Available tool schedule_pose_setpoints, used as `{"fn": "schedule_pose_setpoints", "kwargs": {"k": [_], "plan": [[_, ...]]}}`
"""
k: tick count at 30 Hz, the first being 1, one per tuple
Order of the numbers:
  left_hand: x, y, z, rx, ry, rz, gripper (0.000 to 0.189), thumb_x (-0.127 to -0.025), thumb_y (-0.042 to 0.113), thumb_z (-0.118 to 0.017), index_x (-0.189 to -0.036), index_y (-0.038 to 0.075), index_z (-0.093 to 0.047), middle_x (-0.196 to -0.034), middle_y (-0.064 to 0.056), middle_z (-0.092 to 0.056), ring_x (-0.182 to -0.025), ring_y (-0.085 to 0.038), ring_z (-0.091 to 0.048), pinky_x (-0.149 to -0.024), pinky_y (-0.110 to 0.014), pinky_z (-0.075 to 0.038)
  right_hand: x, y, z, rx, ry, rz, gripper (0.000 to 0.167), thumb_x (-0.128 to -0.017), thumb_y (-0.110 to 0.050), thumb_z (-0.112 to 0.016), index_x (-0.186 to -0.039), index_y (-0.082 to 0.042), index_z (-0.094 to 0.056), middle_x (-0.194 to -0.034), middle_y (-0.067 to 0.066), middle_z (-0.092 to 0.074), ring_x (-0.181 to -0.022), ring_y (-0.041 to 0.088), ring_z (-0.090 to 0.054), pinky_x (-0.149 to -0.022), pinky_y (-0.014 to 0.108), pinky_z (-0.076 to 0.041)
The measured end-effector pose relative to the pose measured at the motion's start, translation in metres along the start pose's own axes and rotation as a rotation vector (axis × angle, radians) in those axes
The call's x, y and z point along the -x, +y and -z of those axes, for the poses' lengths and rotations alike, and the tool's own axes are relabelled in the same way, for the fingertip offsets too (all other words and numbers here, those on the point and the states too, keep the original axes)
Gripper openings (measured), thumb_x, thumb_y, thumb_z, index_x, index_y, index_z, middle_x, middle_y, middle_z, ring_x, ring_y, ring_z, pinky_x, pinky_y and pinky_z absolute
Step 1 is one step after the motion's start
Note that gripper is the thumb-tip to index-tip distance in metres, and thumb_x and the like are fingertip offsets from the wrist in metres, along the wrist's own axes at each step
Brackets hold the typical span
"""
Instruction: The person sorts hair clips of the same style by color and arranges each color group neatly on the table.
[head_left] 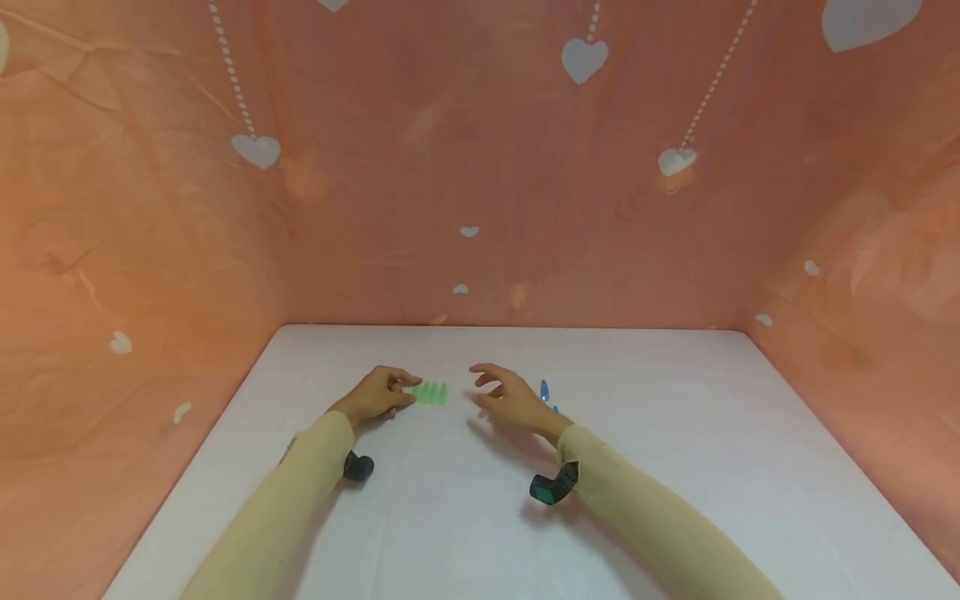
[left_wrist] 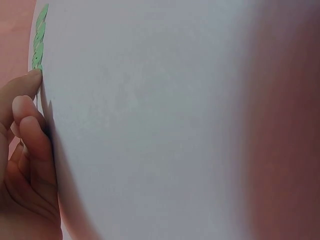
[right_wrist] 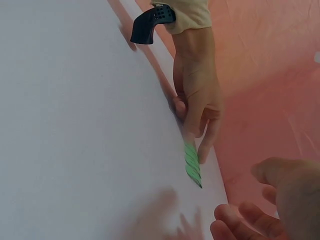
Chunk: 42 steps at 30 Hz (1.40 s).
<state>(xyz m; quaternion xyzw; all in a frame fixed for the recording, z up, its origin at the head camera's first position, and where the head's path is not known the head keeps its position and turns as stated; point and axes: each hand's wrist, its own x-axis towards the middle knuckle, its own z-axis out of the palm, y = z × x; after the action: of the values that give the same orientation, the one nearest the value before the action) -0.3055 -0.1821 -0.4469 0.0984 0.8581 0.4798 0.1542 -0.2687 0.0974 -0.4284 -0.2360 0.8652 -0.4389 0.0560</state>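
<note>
Several slim, pointed-oval green hair clips lie side by side in a short row on the white table. My left hand is at the row's left end, its thumb and index finger pinching the outermost clip at its two ends. In the left wrist view the green clips line up beyond a fingertip; the right wrist view shows them at the left hand's fingertips. My right hand hovers right of the row, fingers loosely bent, holding nothing. Just beyond it lies a blue clip, with another blue one partly hidden by the hand.
The white table reaches back to an orange-pink cloth with pale hearts, which also hangs at both sides. Black wrist devices sit on the left cuff and the right cuff.
</note>
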Motion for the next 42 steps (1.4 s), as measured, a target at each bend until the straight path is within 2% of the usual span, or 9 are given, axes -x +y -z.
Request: {"fn": "schedule_pose_setpoints", "kwargs": {"k": [5,13,21,28,35,42], "plan": [[-0.001,-0.002,0.001,-0.007,0.001,-0.012,0.042,-0.095,0.002,-0.066,-0.136,-0.004,-0.060,-0.063,0.006,-0.042,-0.048,-0.004,-0.044,-0.047,-0.015,-0.039,0.009,0.002,0.008,0.021,-0.002,0.046,0.045,-0.100,-0.013,-0.061,-0.142,-0.001,-0.051,-0.129,0.026,-0.062,-0.105,0.036,-0.068,-0.094,0.048,-0.055],[0.000,-0.001,0.001,-0.003,0.001,-0.011,0.042,-0.095,0.001,-0.066,-0.136,-0.004,-0.059,-0.067,0.004,-0.047,-0.048,-0.003,-0.044,-0.048,-0.015,-0.040,0.025,0.007,0.017,0.041,-0.007,0.058,0.040,-0.099,-0.011,-0.061,-0.137,0.001,-0.057,-0.126,0.025,-0.064,-0.100,0.029,-0.068,-0.090,0.044,-0.057],[-0.001,-0.002,0.002,-0.012,0.006,0.006,0.042,-0.095,0.003,-0.066,-0.137,-0.002,-0.060,-0.066,0.004,-0.046,-0.048,-0.003,-0.044,-0.048,-0.016,-0.039,0.044,0.022,0.024,0.035,0.017,0.090,0.036,-0.098,-0.009,-0.063,-0.131,0.004,-0.060,-0.120,0.025,-0.067,-0.095,0.026,-0.070,-0.085,0.031,-0.054],[-0.002,-0.002,0.001,-0.007,0.005,0.005,0.043,-0.095,0.005,-0.068,-0.136,-0.002,-0.060,-0.067,0.005,-0.044,-0.049,-0.003,-0.044,-0.048,-0.016,-0.039,0.062,0.032,0.030,0.042,0.033,0.082,0.033,-0.098,-0.008,-0.062,-0.129,0.003,-0.062,-0.119,0.023,-0.069,-0.097,0.027,-0.071,-0.082,0.029,-0.056],[-0.004,-0.003,0.003,-0.005,0.000,0.015,0.042,-0.095,0.005,-0.068,-0.136,-0.001,-0.061,-0.065,0.005,-0.045,-0.050,-0.004,-0.044,-0.049,-0.016,-0.040,0.076,0.032,0.036,0.037,0.041,0.054,0.034,-0.098,-0.009,-0.063,-0.129,0.004,-0.062,-0.118,0.023,-0.069,-0.096,0.026,-0.070,-0.077,0.024,-0.055],[-0.006,-0.004,0.004,0.007,0.000,0.033,0.042,-0.094,0.006,-0.068,-0.135,0.002,-0.062,-0.067,0.005,-0.044,-0.051,-0.005,-0.045,-0.050,-0.017,-0.041,0.092,0.034,0.040,0.001,0.027,0.036,0.035,-0.099,-0.008,-0.061,-0.129,0.009,-0.060,-0.123,0.028,-0.066,-0.098,0.030,-0.071,-0.079,0.021,-0.056]]}}
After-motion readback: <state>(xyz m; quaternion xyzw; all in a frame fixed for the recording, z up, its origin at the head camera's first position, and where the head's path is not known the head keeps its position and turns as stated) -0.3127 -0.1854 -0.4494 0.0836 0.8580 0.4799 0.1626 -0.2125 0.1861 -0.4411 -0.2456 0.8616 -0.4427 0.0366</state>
